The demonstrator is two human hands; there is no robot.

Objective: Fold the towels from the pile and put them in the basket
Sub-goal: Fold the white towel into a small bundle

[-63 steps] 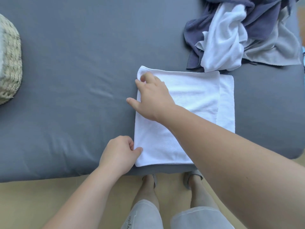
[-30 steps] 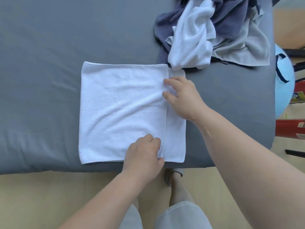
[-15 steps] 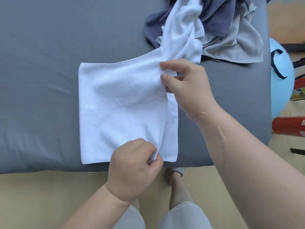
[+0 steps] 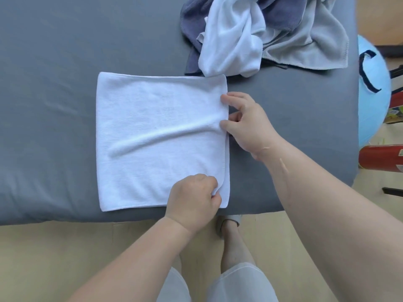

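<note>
Both hands are gripping the towel (image 4: 161, 138). The left hand (image 4: 194, 197) pinches the top layer near the close right corner, and the right hand (image 4: 246, 123) pinches the right edge about halfway up. The towel lies folded double on the grey bed (image 4: 54, 105), just in front of the pile (image 4: 261, 33). The pile's white piece seems to touch the towel's far right corner.

My guess at what could go wrong:
- A long raised ridge runs slantwise across the top layer toward the right hand (looks like the pinch is bunching it). Fold over that and the crease stays in, so the bundle comes out lumpy.
- The top layer stops a bit short of the bottom one on the right, so the edges may end up uneven.
- The near edge sits close to the bed's edge, so a tug toward the body could slide it off.
- A sideways pull might drag that white piece along.

The towel is white with a soft, fine nap, a stitched hem and rounded corners. It's roughly square and limp. The bed cover is smooth, padded and faintly wrinkled. The pile is crumpled white, navy and pale grey cloth. No basket in view.
</note>
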